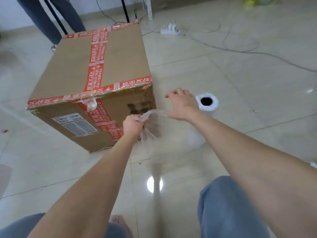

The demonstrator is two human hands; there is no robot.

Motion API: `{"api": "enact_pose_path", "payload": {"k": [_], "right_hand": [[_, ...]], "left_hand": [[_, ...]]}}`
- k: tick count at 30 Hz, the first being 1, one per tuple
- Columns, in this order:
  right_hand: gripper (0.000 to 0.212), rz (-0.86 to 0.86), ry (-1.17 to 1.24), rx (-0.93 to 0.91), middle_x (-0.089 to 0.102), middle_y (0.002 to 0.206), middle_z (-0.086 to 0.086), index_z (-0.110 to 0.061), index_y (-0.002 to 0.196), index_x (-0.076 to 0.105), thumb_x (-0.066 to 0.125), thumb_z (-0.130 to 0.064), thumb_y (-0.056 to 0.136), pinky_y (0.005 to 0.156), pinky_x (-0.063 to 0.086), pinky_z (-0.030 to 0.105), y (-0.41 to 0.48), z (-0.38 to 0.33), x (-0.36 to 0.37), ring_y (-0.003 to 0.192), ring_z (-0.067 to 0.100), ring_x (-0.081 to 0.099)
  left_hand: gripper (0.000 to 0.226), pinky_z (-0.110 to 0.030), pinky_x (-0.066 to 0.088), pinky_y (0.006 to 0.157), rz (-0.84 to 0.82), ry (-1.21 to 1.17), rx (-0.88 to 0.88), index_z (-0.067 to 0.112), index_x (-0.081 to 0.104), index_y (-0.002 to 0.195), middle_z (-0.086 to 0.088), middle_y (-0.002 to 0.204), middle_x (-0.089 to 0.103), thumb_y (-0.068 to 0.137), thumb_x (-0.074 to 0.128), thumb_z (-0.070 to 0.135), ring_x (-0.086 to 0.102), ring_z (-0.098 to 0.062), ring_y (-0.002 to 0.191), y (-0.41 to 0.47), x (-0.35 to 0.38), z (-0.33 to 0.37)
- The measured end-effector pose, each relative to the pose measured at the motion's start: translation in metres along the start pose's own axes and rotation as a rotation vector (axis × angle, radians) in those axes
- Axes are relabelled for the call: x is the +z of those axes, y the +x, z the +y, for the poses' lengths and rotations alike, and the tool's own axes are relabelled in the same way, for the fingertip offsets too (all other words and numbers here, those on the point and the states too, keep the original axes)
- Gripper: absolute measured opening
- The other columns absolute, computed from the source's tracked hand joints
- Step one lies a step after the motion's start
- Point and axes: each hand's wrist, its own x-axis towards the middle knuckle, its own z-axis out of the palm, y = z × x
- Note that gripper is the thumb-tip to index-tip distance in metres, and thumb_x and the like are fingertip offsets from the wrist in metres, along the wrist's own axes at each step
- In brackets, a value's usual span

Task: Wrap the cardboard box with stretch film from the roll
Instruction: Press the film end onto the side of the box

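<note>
Stretch film (154, 113), clear and bunched, fingers of left hand (133, 124) and right hand (181, 105) clamped on it

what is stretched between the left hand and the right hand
In the head view, a bunched strand of clear stretch film runs from the left hand, which grips it, across to the right hand.

The red tape (96, 66) on the cardboard box (120, 54) carries white Chinese characters, repeated along each strip; the large ones seem to read 又好又便宜 (the smaller line beside them is too blurred). On the near side of the box is 1 white label (75, 124) with rows of fine print, not readable. The dark print (139, 107) on the same side is only a smear.
</note>
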Motion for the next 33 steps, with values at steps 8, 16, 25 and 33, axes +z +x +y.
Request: {"api": "enact_pose_path", "payload": {"k": [8,16,25,33], "right_hand": [[0.058,-0.162,-0.199,0.317,0.019,0.144,0.007,-0.038,0.137,0.032,0.051,-0.019,0.085,0.098,0.031,0.047,-0.007,0.055,0.002,0.132,0.04,0.021],[0.067,-0.091,-0.091,0.461,0.029,0.133,0.009,-0.033,0.134,0.035,0.062,-0.06,0.078,0.073,0.034,0.034,-0.006,0.053,-0.002,0.112,0.033,0.039],[0.057,-0.181,-0.103,0.37,0.03,0.132,0.007,-0.037,0.132,0.037,0.06,-0.025,0.081,0.07,0.036,0.034,-0.005,0.055,-0.009,0.114,0.035,0.04],[0.067,-0.13,-0.174,0.421,0.032,0.13,0.01,-0.031,0.133,0.036,0.066,-0.054,0.078,0.068,0.034,0.032,-0.005,0.049,-0.005,0.108,0.034,0.042]], "left_hand": [[0.021,-0.029,0.048,0.057,0.096,-0.024,-0.054,0.017,0.068,0.074,-0.003,0.064,0.062,0.09,0.06,0.029,0.057,-0.021,0.057,0.009,0.005,-0.011],[0.011,-0.025,0.044,0.052,0.252,-0.041,-0.08,0.018,0.069,0.079,-0.004,0.074,0.065,0.088,0.062,0.018,0.056,-0.018,0.06,0.018,-0.022,-0.017],[0.02,-0.022,0.043,0.051,0.282,-0.022,-0.107,0.008,0.059,0.111,-0.004,0.082,0.059,0.095,0.048,0.005,0.051,-0.014,0.061,0.014,-0.015,-0.015],[0.026,-0.023,0.037,0.047,0.267,0.028,-0.126,0.01,0.059,0.105,-0.009,0.09,0.059,0.094,0.038,0.0,0.052,-0.017,0.066,0.01,-0.024,-0.032]]}}
